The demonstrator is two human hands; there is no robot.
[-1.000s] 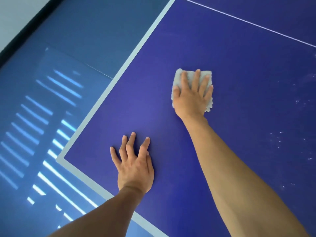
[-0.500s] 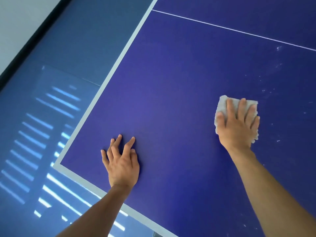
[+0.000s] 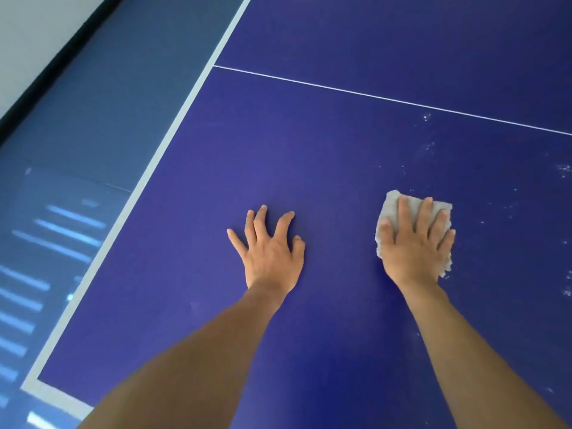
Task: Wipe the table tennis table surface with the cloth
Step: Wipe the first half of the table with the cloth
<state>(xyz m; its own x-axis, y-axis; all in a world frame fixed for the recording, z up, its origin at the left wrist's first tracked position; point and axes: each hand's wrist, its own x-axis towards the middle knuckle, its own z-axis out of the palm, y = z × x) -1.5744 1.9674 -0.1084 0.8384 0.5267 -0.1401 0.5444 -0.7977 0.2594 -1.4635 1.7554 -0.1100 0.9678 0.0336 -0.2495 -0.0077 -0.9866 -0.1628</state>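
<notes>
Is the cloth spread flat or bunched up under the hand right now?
Flat: the cloth lies pressed to the table under the right hand, whose straight fingers cover most of it.

There is one table (image 3: 309, 150), one cloth (image 3: 390, 209) and one thin white line (image 3: 371, 99) across the table. Two hands show: one left hand (image 3: 272, 255), one right hand (image 3: 414, 249).

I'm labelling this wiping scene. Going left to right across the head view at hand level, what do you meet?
Floor → white edge stripe → left hand → right hand, flat on the cloth → white specks.
</notes>
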